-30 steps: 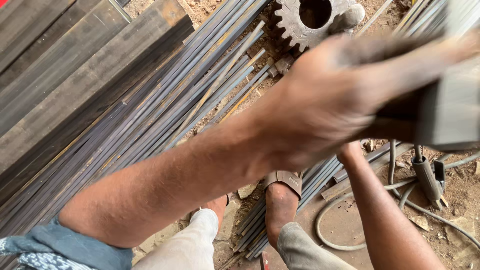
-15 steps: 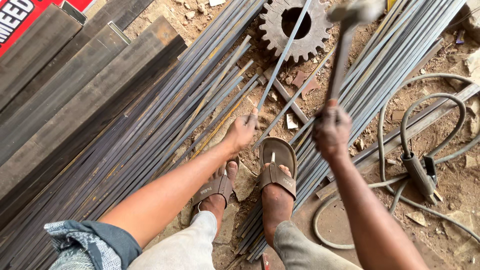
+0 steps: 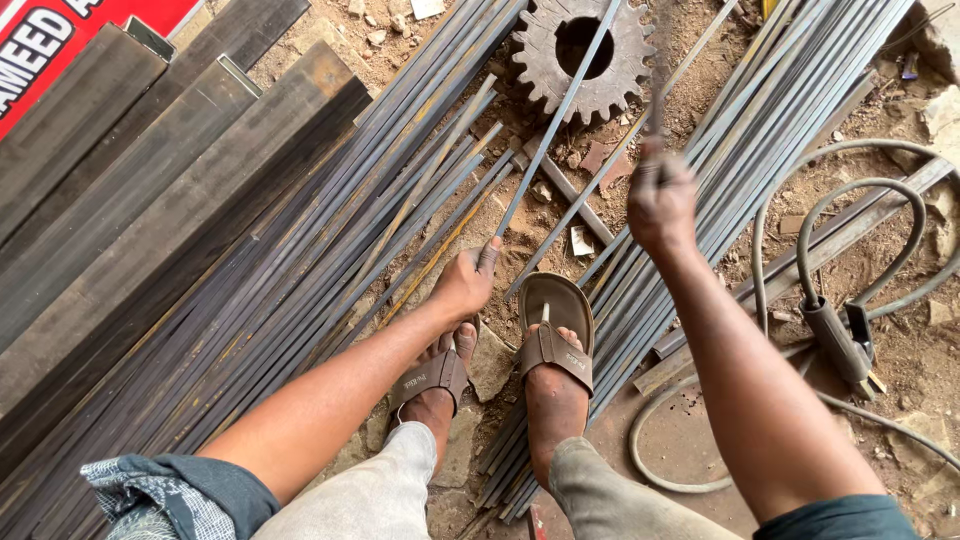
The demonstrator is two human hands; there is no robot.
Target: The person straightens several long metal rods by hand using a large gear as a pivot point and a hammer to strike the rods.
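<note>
Hands on steel strip over a gear

Sandalled feet (image 3: 545, 345) sit nearest me on the dirt. My left hand (image 3: 465, 283) is pinched closed round the near end of a thin flat steel strip (image 3: 555, 115), which runs away across a toothed gear (image 3: 580, 50). My right hand (image 3: 660, 200) is fisted round a blurred handle. Bar stock (image 3: 330, 260) lies alongside; a hose (image 3: 850, 250) coils right.

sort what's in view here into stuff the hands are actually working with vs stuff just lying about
In hand:
left hand gripping the thin flat steel strip
right hand raised, closed on a blurred handle; the tool's head is not visible

Lying about:
toothed gear
stacked metal bars
cable with electrode holder
red sign
</note>
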